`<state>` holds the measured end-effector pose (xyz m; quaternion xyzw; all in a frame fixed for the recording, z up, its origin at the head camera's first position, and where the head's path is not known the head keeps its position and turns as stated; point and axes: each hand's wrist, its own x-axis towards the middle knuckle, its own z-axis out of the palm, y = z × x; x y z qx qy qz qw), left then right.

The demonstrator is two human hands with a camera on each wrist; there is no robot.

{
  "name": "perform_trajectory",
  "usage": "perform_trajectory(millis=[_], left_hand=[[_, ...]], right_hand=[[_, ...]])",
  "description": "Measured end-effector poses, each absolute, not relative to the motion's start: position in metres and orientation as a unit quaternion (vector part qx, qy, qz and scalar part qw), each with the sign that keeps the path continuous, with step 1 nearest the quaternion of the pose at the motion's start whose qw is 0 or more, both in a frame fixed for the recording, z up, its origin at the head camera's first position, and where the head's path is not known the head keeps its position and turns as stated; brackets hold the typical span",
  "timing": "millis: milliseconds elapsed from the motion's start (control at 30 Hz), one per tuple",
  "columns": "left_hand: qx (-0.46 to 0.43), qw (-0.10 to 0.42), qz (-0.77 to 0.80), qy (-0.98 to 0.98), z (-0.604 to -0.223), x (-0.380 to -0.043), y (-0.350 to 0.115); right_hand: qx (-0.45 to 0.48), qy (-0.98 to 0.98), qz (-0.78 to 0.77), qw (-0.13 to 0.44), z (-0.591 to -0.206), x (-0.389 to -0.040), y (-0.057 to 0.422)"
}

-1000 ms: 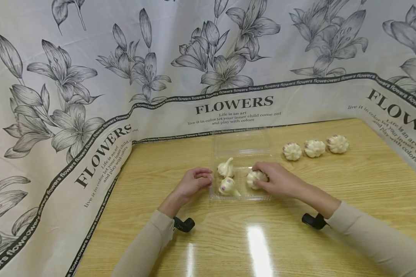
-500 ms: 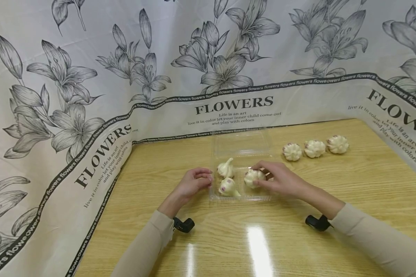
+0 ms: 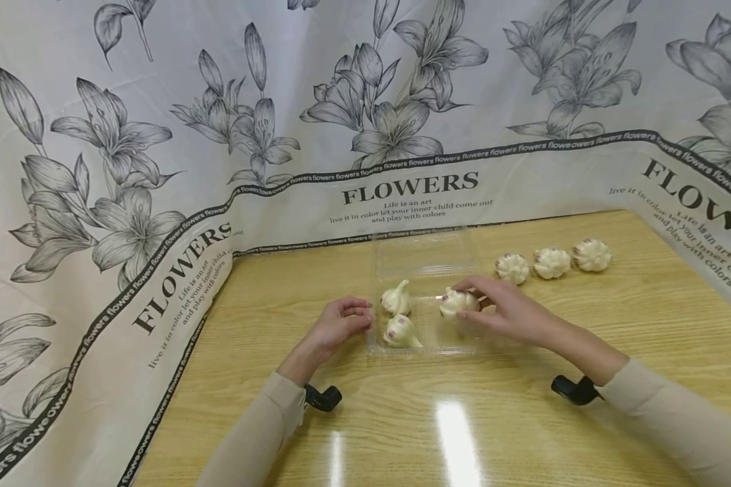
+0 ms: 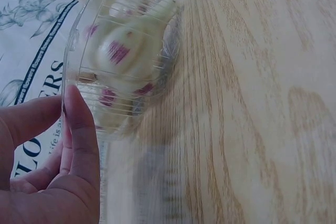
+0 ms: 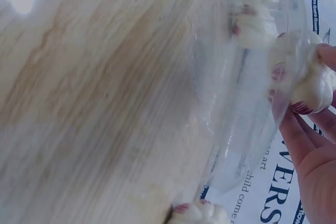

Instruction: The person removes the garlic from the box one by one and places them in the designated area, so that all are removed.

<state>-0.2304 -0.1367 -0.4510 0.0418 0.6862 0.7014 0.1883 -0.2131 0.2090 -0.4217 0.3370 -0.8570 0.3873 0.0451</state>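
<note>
Head view, right hand (image 3: 507, 311): grips garlic (image 3: 455, 304) over box (image 3: 426, 350); light hold suits.
Left hand (image 3: 343, 319): pinches box rim (image 4: 68, 56); steadiness helps.

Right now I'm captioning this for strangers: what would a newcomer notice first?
The flower-printed cloth fills the view behind the table. At the centre, the right hand holds a garlic bulb at the clear box. Three more bulbs sit in a row, back right.

A white cloth (image 3: 335, 162) is showing large "FLOWERS" above "Life is an art / live it in color let your inner child come out / and play with colors"; its black bands (image 3: 426, 161) are repeating lowercase "flowers".
</note>
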Motion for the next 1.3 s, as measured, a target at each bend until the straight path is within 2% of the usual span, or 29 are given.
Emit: perform_trajectory(millis=[567, 1300], left_hand=[[0.045, 0.189, 0.700, 0.688, -0.453, -0.232, -0.138], [0.043, 0.191, 0.703, 0.684, -0.451, -0.231, -0.138]], right_hand=[[0.340, -0.871, 0.330, 0.129, -0.406, -0.211, 0.246], [0.331, -0.883, 0.314, 0.110, -0.407, -0.206, 0.276]])
